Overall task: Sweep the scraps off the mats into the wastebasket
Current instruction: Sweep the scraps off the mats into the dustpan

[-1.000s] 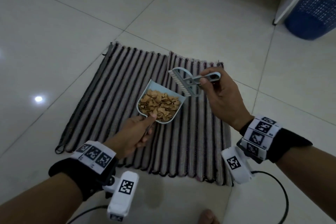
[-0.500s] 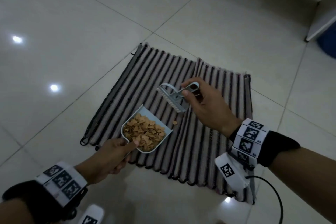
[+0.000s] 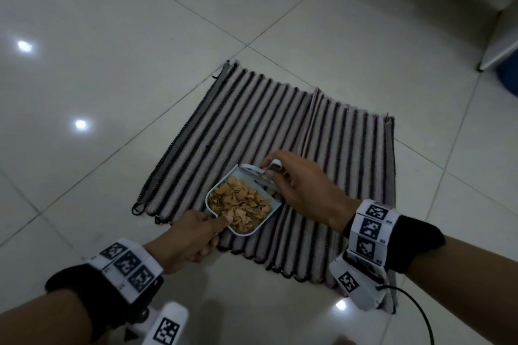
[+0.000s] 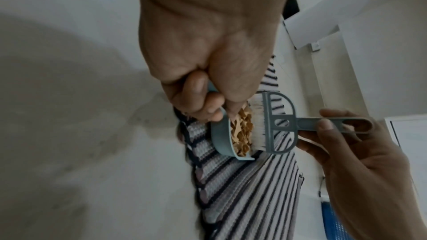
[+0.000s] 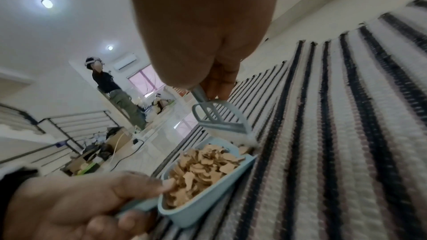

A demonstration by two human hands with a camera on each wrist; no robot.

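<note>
Right wrist alone shows a standing person (image 5: 108,87).

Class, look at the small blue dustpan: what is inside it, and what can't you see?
The dustpan holds a heap of tan scraps. The brush bristles sit at its open edge. The pan's floor is hidden under the scraps.

Two mats (image 3: 252,134) lie edge to edge on the floor (image 3: 112,64), the right one slightly overlapping the left. The dustpan (image 3: 246,228) sits over the near part of the mats, scraps (image 3: 241,202) heaped inside it. The left hand (image 3: 190,235) holds its handle on the near side; the brush (image 3: 256,173) stands at the pan's far open edge, held by the right hand (image 3: 302,190). The wastebasket (image 3: 508,78) (barely in view) stands far right, behind a white panel (image 3: 501,45).
</note>
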